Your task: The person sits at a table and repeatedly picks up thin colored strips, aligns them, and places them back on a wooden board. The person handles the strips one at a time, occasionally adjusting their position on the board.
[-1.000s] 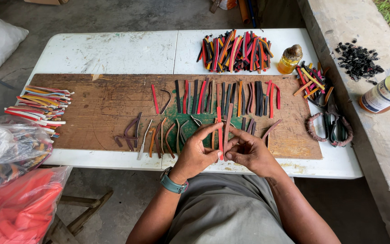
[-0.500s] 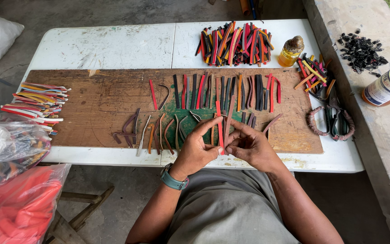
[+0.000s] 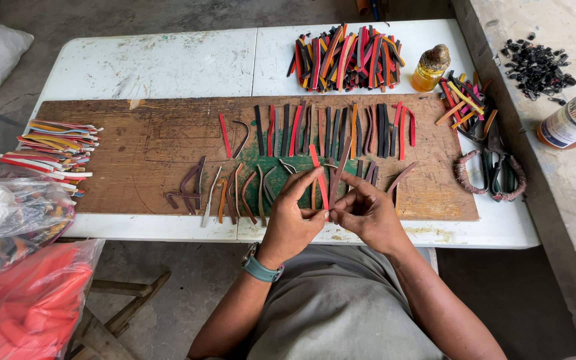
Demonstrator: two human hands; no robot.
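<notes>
Since the earlier frame the hands had barely shifted, the strips between them standing a little more upright.

The left hand (image 3: 293,223) and right hand (image 3: 367,215) pinched a red strip (image 3: 319,180) and a brown strip (image 3: 339,172) together at their lower ends, over the wooden board (image 3: 135,153). Joining them seemed the step in hand; the next move called for steady alignment. The pinched ends were hidden behind the fingers.

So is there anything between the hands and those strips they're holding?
No. The left hand and right hand already pinch a red strip and a brown strip directly, above the wooden board. Nothing visible sits between fingers and strips.
</notes>
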